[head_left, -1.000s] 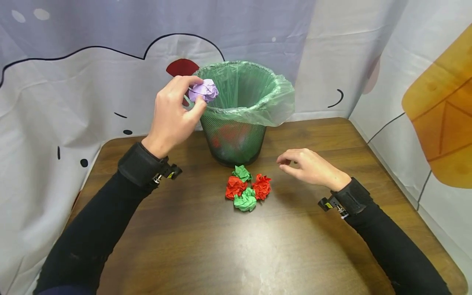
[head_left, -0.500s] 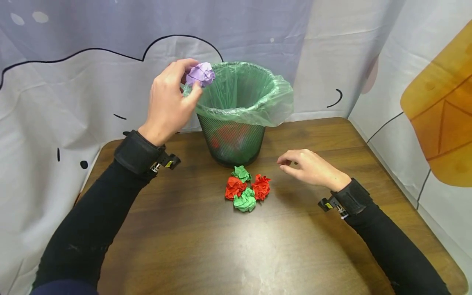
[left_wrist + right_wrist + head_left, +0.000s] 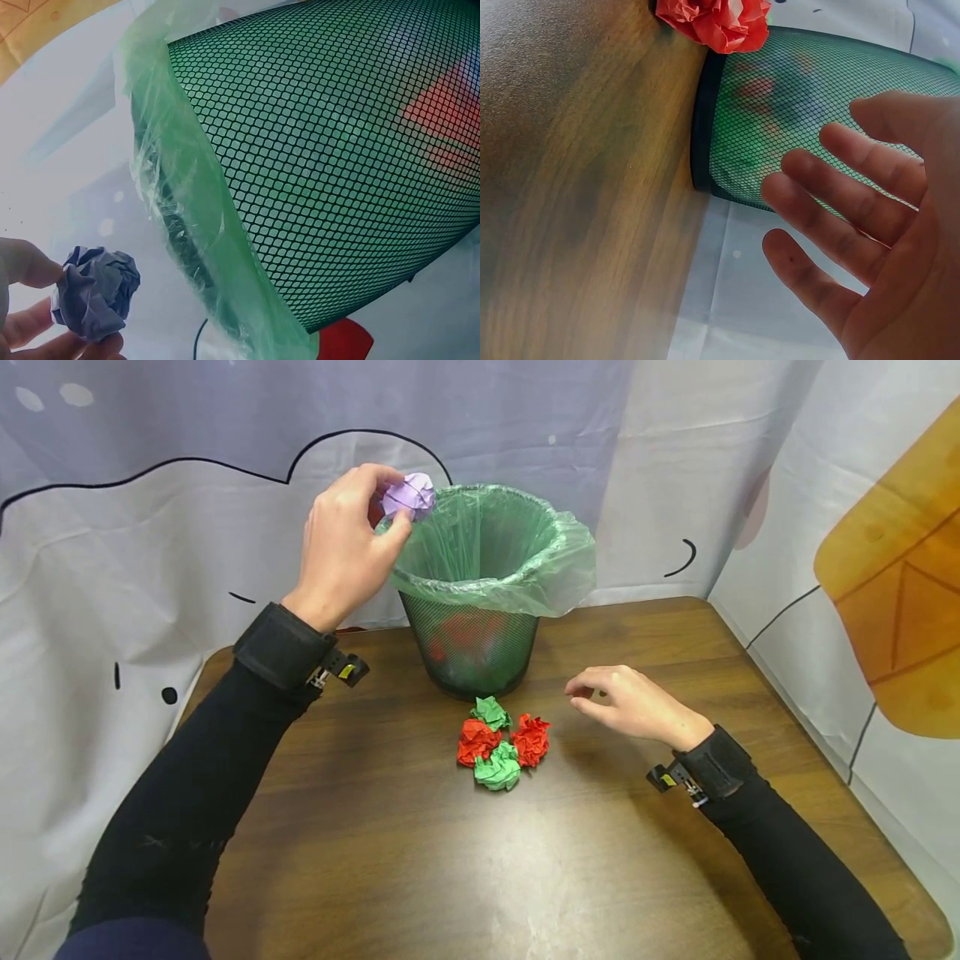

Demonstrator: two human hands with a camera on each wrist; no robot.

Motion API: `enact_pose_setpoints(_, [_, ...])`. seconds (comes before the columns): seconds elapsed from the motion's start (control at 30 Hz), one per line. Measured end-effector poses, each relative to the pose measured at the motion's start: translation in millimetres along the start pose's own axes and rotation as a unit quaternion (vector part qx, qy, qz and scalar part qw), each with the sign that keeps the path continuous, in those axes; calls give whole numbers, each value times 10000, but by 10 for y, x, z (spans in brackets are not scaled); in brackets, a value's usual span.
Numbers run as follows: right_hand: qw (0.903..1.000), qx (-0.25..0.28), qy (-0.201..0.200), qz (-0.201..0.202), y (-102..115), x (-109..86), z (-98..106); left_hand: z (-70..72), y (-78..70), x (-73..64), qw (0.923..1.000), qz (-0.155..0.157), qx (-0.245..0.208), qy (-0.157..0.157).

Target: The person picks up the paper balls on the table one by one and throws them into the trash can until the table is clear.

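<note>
My left hand (image 3: 347, 539) pinches a crumpled purple paper ball (image 3: 409, 496) between thumb and fingers, at the left rim of the mesh wastebasket (image 3: 468, 647). In the left wrist view the paper ball (image 3: 96, 292) is beside the green bag's folded rim (image 3: 195, 195), a gap between them. To the right of the basket, my right hand (image 3: 626, 702) hovers over the table with relaxed fingers, holding nothing. In front of the basket lie a red paper ball (image 3: 478, 742), another red ball (image 3: 532, 741), a green ball (image 3: 492, 713) and a second green ball (image 3: 498, 767).
A translucent green liner (image 3: 555, 568) hangs over the basket's rim, and reddish shapes show through the mesh. Behind the wooden table (image 3: 420, 868) hangs a printed curtain (image 3: 525, 427), which also runs along the right side.
My left hand has risen, with the purple paper ball, from in front of the basket's left rim to the rim's upper left. My right hand and the balls on the table have stayed put.
</note>
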State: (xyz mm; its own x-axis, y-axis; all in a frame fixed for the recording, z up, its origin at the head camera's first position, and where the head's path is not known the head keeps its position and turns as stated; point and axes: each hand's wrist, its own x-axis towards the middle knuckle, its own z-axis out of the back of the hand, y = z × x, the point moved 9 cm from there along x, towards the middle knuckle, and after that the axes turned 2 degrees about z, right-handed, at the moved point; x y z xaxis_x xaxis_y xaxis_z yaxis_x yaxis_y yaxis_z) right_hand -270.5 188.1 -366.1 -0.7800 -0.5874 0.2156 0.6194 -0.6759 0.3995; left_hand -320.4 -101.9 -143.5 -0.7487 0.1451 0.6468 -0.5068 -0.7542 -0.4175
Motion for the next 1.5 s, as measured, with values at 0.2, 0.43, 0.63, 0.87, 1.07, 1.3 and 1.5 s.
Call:
enact_pose_setpoints(0.2, [10000, 10, 19, -26, 1, -15, -4, -111, 31, 50, 9993, 191, 32, 310])
enact_pose_setpoints(0.43, [10000, -14, 3, -55, -10, -37, -12, -194, 73, 7, 9987, 167, 75, 477])
enact_pose_setpoints(0.63, [10000, -27, 19, -86, -15, -49, -23, -218, 127, -77, 9986, 114, 104, 504])
enact_pose_setpoints(0.87, [10000, 18, 75, -31, -12, -45, -64, -229, 186, -225, 9988, 5, 88, 490])
enact_pose_setpoints(1.07, [9998, 144, 168, 25, 9, -45, -99, -214, 254, -400, 9991, -58, -41, 411])
enact_pose_setpoints(1.3, [9996, 156, 221, 63, 16, -48, -142, -193, 289, -598, 9995, -151, -164, 215])
enact_pose_setpoints(1.5, [9995, 90, 279, 115, 29, -44, -187, -155, 291, -713, 9993, -238, -286, -25])
